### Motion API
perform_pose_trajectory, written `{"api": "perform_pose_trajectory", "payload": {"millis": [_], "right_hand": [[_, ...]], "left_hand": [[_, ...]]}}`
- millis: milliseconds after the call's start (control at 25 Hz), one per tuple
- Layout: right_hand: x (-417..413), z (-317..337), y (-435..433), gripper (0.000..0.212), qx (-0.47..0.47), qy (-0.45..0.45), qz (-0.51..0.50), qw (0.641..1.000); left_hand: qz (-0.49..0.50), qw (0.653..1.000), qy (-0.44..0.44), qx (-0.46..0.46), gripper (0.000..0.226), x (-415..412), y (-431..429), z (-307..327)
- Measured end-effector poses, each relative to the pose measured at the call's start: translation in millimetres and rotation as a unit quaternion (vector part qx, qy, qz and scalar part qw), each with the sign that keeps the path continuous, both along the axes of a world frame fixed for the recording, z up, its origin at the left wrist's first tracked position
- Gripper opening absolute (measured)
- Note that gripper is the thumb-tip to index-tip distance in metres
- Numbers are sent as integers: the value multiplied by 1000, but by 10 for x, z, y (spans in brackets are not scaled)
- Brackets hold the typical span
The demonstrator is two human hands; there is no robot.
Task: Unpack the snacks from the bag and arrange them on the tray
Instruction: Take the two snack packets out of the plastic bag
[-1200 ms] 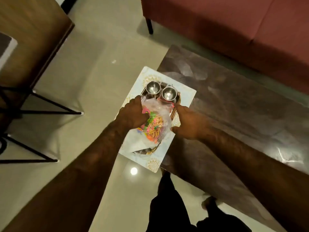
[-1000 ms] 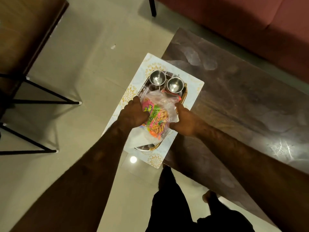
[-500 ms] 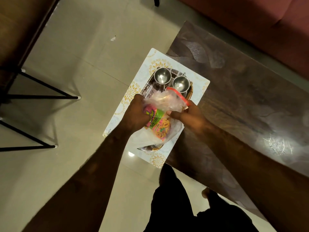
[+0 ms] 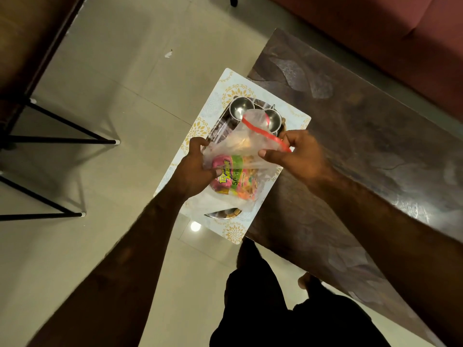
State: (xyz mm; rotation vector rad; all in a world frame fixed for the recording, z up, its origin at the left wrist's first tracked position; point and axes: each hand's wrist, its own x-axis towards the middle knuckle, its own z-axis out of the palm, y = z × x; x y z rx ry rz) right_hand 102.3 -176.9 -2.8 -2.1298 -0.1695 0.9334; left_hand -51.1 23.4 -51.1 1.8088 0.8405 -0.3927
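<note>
A clear zip bag [image 4: 246, 144] with a red seal strip is held above the steel tray [image 4: 220, 126]. Inside it shows a pink, green and orange snack packet [image 4: 231, 176]. My left hand [image 4: 194, 169] grips the bag's left side and the packet through the plastic. My right hand [image 4: 298, 156] pinches the bag's top edge at the red strip, thumb and fingers closed on the plastic. Two small steel bowls [image 4: 240, 108] [image 4: 274, 118] stand at the tray's far end, partly hidden by the bag. The tray rests on a white patterned mat [image 4: 233, 230].
The mat overhangs the left end of a dark wooden table [image 4: 363, 136]. A red sofa [image 4: 400, 33] stands beyond the table. Black metal legs [image 4: 62, 140] of a wooden table are on the left over the tiled floor. My legs [image 4: 275, 309] are below.
Both hands have lifted the bag off the tray. My right hand has moved from the table beside the bag up to the red seal strip and pulled the top towards the right.
</note>
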Motion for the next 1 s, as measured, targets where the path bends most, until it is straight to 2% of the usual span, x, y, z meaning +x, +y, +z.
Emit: {"api": "perform_pose_trajectory", "payload": {"millis": [80,120,200,280,320,440,480,520,560,600,640,680,720,760,840,880,1000], "right_hand": [[19,59,-25,44,27,86,14,996],[14,86,-33,41,29,102,26,994],[1,148,-44,34,41,63,38,996],[14,232,-69,32,63,18,30,997],[20,290,-83,32,77,20,33,996],[-19,455,-129,37,90,53,88,991],[-51,502,-129,36,91,56,104,989],[-87,542,-132,33,95,57,110,988],[-124,573,-130,29,103,61,106,987],[-153,596,-129,26,113,67,93,987],[-176,617,-131,23,118,72,76,987],[-195,636,-131,20,117,69,63,989],[-215,652,-125,17,107,56,55,991],[-232,658,-115,13,90,31,58,994],[-257,670,-102,12,48,-44,81,995],[-272,683,-98,19,23,-87,101,991],[-274,760,-135,35,-19,-198,125,972]], "left_hand": [[-35,999,-7,-5,71,-44,-16,19],[-52,999,3,13,68,-60,-26,27],[-67,991,59,97,65,-96,-58,21],[-77,974,117,180,76,-144,-72,45],[-84,970,136,185,78,-168,-49,47],[-174,959,194,108,68,-175,54,116],[-170,964,173,105,59,-152,72,165],[-109,980,131,103,46,-109,90,235],[3,994,80,72,32,-67,100,346],[100,994,33,5,26,-14,112,477],[142,987,8,-77,32,55,116,619],[122,982,-3,-144,42,116,108,730],[64,986,-11,-156,48,155,69,834],[5,993,-29,-118,47,168,14,904],[-63,993,-95,28,44,150,-121,969],[-69,986,-126,78,42,126,-177,998],[-62,965,-201,156,34,2,-200,1081]]}}
